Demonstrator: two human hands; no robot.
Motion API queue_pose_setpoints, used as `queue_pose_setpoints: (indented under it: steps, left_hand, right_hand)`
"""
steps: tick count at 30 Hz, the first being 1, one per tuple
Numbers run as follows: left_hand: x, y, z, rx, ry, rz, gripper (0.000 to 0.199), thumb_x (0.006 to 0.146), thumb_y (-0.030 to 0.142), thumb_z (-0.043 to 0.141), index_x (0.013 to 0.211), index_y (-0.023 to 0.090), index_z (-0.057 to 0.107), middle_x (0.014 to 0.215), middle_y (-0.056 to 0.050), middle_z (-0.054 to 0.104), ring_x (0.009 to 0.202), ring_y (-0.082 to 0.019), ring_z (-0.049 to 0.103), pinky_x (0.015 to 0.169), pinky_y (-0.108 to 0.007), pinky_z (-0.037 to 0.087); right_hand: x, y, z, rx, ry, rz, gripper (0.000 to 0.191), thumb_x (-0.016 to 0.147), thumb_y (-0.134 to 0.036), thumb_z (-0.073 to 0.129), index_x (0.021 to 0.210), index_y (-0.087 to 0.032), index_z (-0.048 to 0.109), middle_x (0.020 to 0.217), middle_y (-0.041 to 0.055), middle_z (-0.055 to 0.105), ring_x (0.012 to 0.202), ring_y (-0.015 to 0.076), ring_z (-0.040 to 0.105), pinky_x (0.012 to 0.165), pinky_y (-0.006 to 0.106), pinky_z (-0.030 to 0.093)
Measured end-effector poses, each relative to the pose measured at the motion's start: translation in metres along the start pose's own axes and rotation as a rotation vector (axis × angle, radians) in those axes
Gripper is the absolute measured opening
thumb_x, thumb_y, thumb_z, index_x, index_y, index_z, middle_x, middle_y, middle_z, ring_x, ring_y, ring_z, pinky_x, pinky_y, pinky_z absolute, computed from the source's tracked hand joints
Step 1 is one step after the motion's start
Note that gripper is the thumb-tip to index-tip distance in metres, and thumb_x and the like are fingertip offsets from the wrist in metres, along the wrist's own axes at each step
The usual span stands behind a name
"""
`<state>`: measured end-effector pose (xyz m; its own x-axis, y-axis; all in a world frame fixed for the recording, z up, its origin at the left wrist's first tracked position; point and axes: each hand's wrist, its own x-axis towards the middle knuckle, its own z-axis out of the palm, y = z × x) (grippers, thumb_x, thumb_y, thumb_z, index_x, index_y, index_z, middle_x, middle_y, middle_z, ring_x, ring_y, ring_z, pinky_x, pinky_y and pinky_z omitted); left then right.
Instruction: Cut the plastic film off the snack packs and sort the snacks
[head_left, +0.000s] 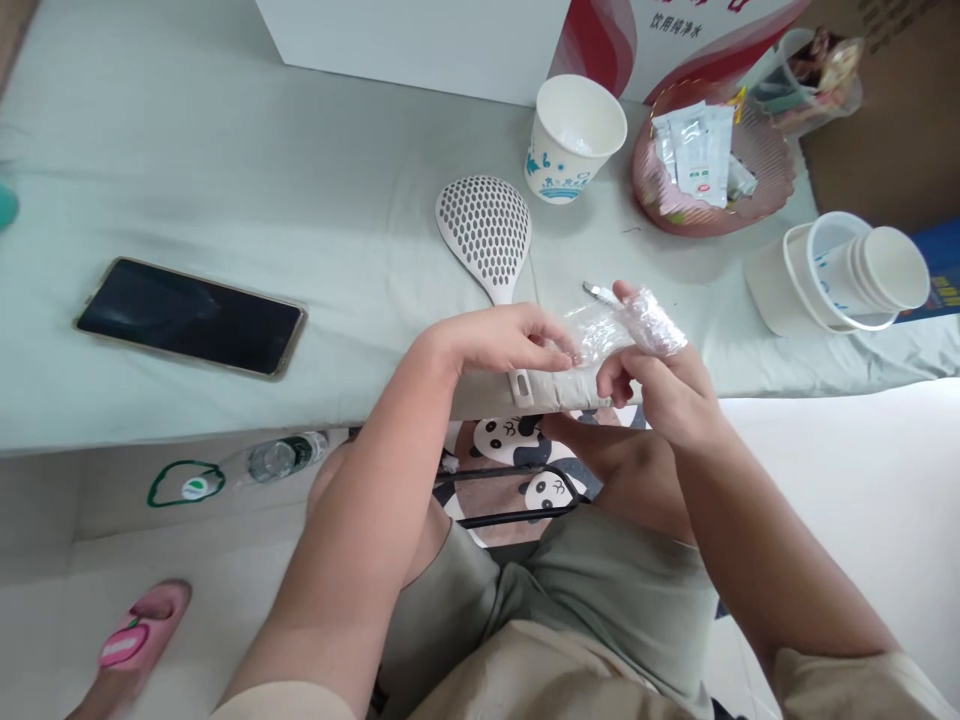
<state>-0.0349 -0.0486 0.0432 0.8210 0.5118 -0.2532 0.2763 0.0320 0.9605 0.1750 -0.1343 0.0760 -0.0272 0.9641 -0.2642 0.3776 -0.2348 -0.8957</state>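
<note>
My left hand (517, 340) reaches over the handle of a grey skimmer (484, 230), its bent fingertips closed on one end of a transparent plastic film (596, 335). The film runs across to my right hand (667, 390), where a crumpled, shiny part is wound around the raised fingers. The other fingers of that hand curl in below. Beyond the film lies a small white and metal tip (600, 292); its kind is hard to make out. The skimmer lies flat, with its handle end at the table's front edge.
A phone (191, 315) lies at left on the cloth-covered table (360, 180). Behind stand a paper cup (574, 140), a pink bowl (712, 215) with sachets, stacked cups (892, 270) and a large box (420, 45). Below, a bottle (274, 460) and another person's slippered foot (142, 630) show.
</note>
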Motion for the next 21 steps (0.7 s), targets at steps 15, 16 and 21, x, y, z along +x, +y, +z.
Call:
queue_pose_setpoints:
  steps: [15,16,21]
  left_hand:
    - [-0.003,0.006,0.004,-0.188,0.090,0.327,0.029,0.097,0.040,0.063,0.113,0.022,0.078,0.147,-0.009,0.064,0.142,-0.025,0.055,0.118,-0.040,0.042]
    - [-0.002,0.007,0.004,-0.201,0.072,0.295,0.034,0.097,0.042,0.063,0.122,0.021,0.075,0.138,-0.010,0.071,0.136,-0.024,0.061,0.114,-0.039,0.046]
    - [0.000,0.005,0.005,-0.134,0.123,0.150,0.046,0.095,0.049,0.064,0.127,0.017,0.072,0.090,-0.006,0.080,0.102,-0.020,0.074,0.107,-0.038,0.051]
  right_hand:
    - [0.011,0.015,0.015,-0.160,-0.217,0.044,0.024,0.082,-0.028,0.050,0.066,-0.019,0.065,0.061,0.0032,0.057,0.062,0.0164,0.054,0.059,0.031,0.043]
    - [0.011,0.012,0.018,-0.130,-0.249,0.056,0.025,0.082,-0.029,0.050,0.066,-0.019,0.065,0.061,0.0034,0.057,0.062,0.0166,0.054,0.059,0.031,0.044]
    - [0.015,0.001,0.024,-0.047,-0.285,-0.020,0.029,0.085,-0.035,0.051,0.065,-0.019,0.065,0.063,0.0036,0.059,0.062,0.0156,0.054,0.064,0.031,0.045]
